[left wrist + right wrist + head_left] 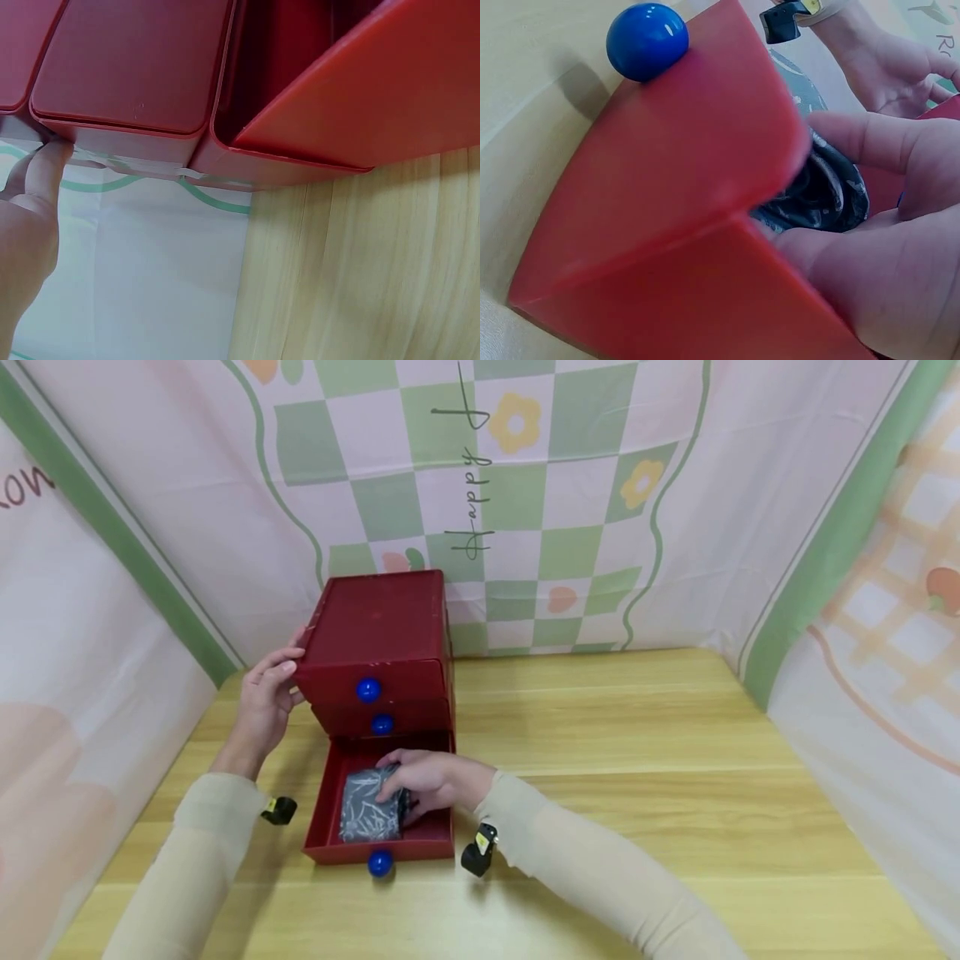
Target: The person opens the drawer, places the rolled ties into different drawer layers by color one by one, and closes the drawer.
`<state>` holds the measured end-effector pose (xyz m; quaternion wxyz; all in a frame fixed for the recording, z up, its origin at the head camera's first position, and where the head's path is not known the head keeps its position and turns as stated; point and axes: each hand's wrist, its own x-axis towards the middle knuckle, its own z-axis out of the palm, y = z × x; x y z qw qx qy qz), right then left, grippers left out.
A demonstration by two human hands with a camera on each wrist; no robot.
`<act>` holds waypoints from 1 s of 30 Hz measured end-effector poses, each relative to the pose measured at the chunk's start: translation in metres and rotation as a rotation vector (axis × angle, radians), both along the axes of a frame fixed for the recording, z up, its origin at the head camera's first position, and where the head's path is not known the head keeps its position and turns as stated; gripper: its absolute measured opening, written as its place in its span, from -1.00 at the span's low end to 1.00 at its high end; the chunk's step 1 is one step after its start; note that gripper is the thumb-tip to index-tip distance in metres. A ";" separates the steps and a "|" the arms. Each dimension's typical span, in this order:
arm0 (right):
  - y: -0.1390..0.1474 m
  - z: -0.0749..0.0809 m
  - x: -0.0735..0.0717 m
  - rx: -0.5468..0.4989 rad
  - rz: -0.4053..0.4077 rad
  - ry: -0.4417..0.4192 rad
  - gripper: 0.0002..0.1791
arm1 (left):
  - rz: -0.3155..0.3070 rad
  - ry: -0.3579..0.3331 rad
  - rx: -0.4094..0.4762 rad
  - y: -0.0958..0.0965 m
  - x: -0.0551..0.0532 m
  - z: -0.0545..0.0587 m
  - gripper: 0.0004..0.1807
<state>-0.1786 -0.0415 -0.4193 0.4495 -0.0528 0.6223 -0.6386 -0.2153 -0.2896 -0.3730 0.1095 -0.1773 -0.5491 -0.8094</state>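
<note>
A red three-drawer cabinet point(375, 618) stands on the table with its bottom drawer point(318, 818) pulled out. Inside that drawer lies a folded dark grey cloth point(365, 814) with a pale leaf-like pattern. My right hand point(435, 781) reaches in over the drawer's right side and grips the cloth's right end. The right wrist view has the cloth's rolled dark edge point(832, 191) between the fingers and thumb. My left hand point(266, 697) rests its fairly straight fingers against the cabinet's left side, near the top; in the left wrist view its fingertips point(51, 161) touch that side.
Blue ball knobs sit on the drawer fronts, including the bottom knob point(380, 862). The upper two drawers are closed. Wooden table surface point(615, 777) extends to the right. A patterned curtain point(517, 510) hangs behind, and a small black camera point(478, 852) is on the right wrist.
</note>
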 end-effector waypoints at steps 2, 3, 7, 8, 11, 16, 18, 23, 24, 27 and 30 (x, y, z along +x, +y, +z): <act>0.000 0.000 0.000 0.007 -0.006 0.006 -0.43 | 0.000 -0.001 -0.002 0.000 0.000 0.000 -0.76; 0.000 0.000 0.000 0.013 -0.009 0.014 -0.42 | -0.003 -0.002 0.001 0.000 0.000 0.000 -0.76; -0.001 0.001 0.001 0.055 -0.009 0.084 -0.42 | -0.006 -0.004 -0.003 -0.001 0.000 0.000 -0.76; -0.001 0.001 0.001 0.067 -0.008 0.108 -0.42 | -0.007 -0.004 -0.005 -0.001 0.000 0.001 -0.76; -0.001 0.003 0.003 0.104 0.003 0.178 -0.44 | -0.007 -0.006 -0.010 -0.001 0.000 0.001 -0.76; -0.001 0.005 0.004 0.169 0.027 0.258 -0.46 | -0.004 -0.013 -0.010 -0.001 0.001 0.001 -0.76; 0.000 0.006 0.004 0.224 0.057 0.332 -0.49 | -0.004 -0.012 -0.009 -0.001 0.001 0.001 -0.76; -0.001 0.014 0.009 0.473 0.214 0.688 -0.53 | -0.008 -0.006 -0.004 -0.001 0.001 0.001 -0.76; -0.001 0.016 0.011 0.527 0.249 0.763 -0.53 | -0.009 -0.007 -0.003 -0.001 0.001 0.001 -0.76; -0.002 0.021 0.016 0.656 0.342 0.940 -0.49 | -0.007 -0.009 0.001 -0.001 0.001 0.001 -0.75; -0.003 0.025 0.023 0.731 0.407 1.057 -0.43 | -0.003 -0.013 0.001 -0.001 0.001 0.001 -0.76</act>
